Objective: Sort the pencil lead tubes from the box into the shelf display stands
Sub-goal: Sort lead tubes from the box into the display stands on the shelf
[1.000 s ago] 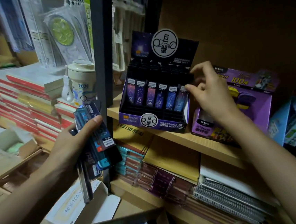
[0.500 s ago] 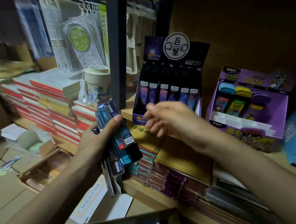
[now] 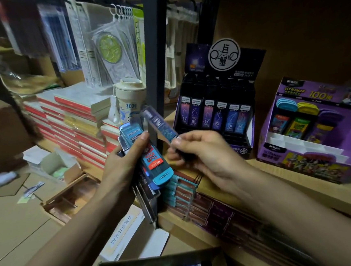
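Two display stands sit side by side on the wooden shelf [image 3: 299,177]. On the right is the purple stand [image 3: 341,129], its upper pockets holding tubes with blue, yellow and purple caps. To its left, just right of a black post [image 3: 155,70], is the dark stand [image 3: 214,82], with a row of six purple and blue tubes [image 3: 213,116] standing in its front tier. Left of the post, a stack of red-edged books [image 3: 72,121] has a cream cup [image 3: 128,101] on it. At the bottom edge of the view, the open box [image 3: 161,259] shows more tubes lying flat inside.

The left hand [image 3: 124,167] is raised in front of the post, fingers and thumb clenched round a bundle [image 3: 153,158] of lead tubes. The top one is blue with a red label and a teal cap pointing down, and darker ones hang beneath it. The right hand [image 3: 206,151] is just beside it, in front of the dark stand's base, its fingers pinching the lower end of a single tube [image 3: 158,121]. That tube tilts up and to the left, its top end crossing the post just above the bundle. It is blurred, but it looks purple-blue like those in the dark stand.
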Demonstrator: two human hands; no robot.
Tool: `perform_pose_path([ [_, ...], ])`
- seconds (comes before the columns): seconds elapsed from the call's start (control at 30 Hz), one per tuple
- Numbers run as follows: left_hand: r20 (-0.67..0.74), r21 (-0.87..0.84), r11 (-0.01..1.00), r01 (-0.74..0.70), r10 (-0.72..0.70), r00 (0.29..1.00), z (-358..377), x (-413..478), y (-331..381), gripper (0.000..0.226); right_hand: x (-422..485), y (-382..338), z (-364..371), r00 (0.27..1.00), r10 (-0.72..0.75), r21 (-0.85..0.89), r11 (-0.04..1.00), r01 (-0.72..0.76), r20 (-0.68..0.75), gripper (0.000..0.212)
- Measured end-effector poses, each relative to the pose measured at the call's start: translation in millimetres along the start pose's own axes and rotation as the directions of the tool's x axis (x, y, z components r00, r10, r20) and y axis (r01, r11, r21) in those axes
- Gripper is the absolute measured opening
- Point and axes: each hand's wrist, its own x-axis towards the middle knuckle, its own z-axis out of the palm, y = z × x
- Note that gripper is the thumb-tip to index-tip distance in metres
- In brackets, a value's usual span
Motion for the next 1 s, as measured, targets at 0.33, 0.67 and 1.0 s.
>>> perform_pose_path([
  [0.33, -0.019, 0.005, 1.000, -0.015, 0.015, 1.000, -1, -2, 3, 0.031, 30, -58, -55, 0.856, -0.487, -0.564, 0.762, 0.320, -0.172, 0.006],
  [0.67, -0.052, 0.069, 0.994, -0.082, 0.085, 0.995, 0, 3, -4, 0.035, 55, -62, -60, 0.908, -0.418, -0.816, 0.527, 0.238, -0.006, 0.006],
  [1.0, -0.067, 0.075, 0.995, -0.067, 0.072, 0.995, -9, 12, -13, 0.046, 72, -46, -50, 0.881, -0.465, -0.746, 0.618, 0.249, -0.091, 0.009],
])
